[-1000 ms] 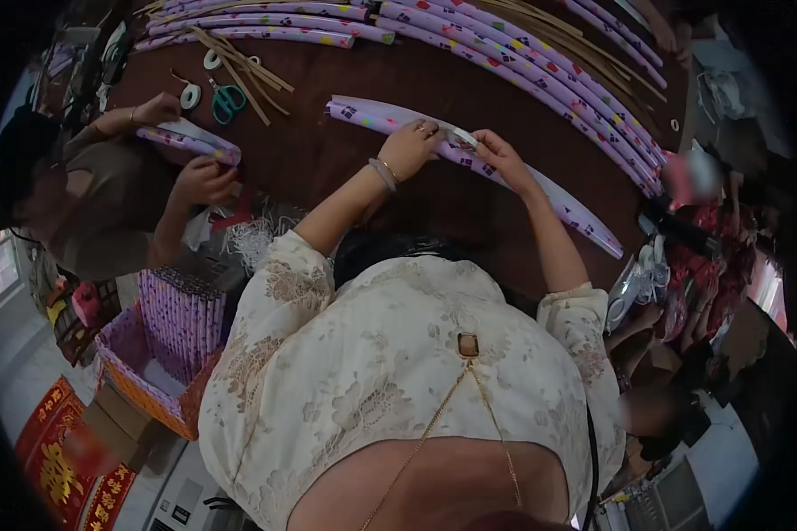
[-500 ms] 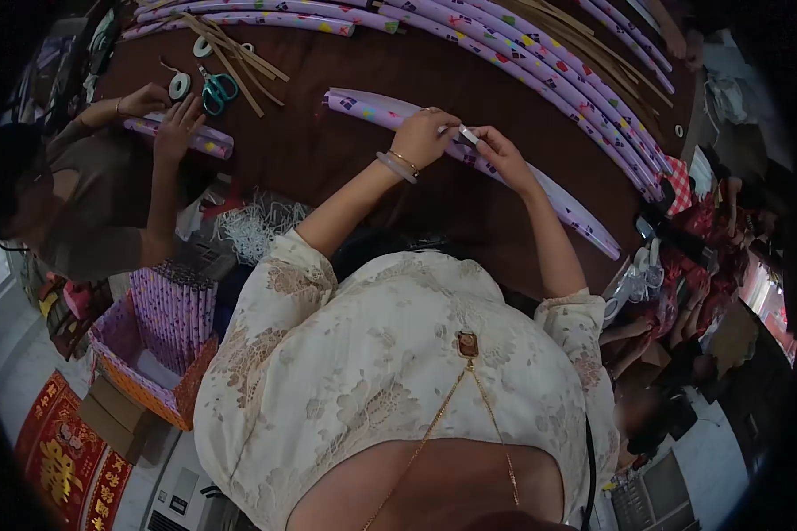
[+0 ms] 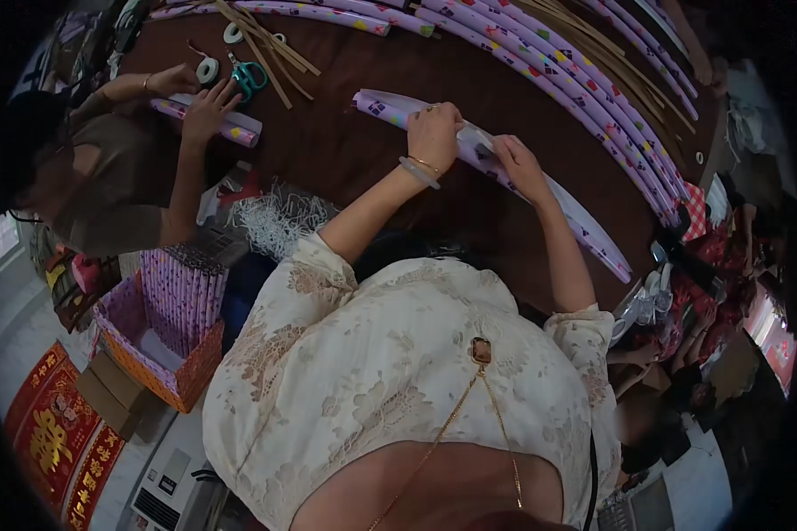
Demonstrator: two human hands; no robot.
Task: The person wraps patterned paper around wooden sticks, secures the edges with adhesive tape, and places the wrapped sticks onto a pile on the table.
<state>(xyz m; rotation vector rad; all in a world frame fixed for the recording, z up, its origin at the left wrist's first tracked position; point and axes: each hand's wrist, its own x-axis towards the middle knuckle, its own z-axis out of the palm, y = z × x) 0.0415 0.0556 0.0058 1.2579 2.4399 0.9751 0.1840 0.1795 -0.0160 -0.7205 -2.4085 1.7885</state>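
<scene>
A long tube of rolled purple patterned wrapping paper [image 3: 593,232] lies on the brown tabletop in front of me, its seam partly lifted. My left hand [image 3: 434,137], with a bangle at the wrist, is closed at the upper side of the tube. To its right, my right hand [image 3: 520,166] is closed in a pinch at the paper's edge. Between the two hands runs a pale strip of tape [image 3: 479,137], lying against the paper. The fingertips partly hide where each hand grips it.
A co-worker [image 3: 208,111] at the left handles a shorter purple roll [image 3: 239,133]. Near them are teal scissors [image 3: 250,80], a tape roll [image 3: 207,70] and brown strips [image 3: 279,57]. Finished purple tubes [image 3: 584,115] lie along the far right. An orange-sided basket [image 3: 179,376] stands lower left.
The white tape bunched between my fingers is now drawn out along the paper. My hands have moved slightly apart and lower onto the tube. The whole view has shifted a little.
</scene>
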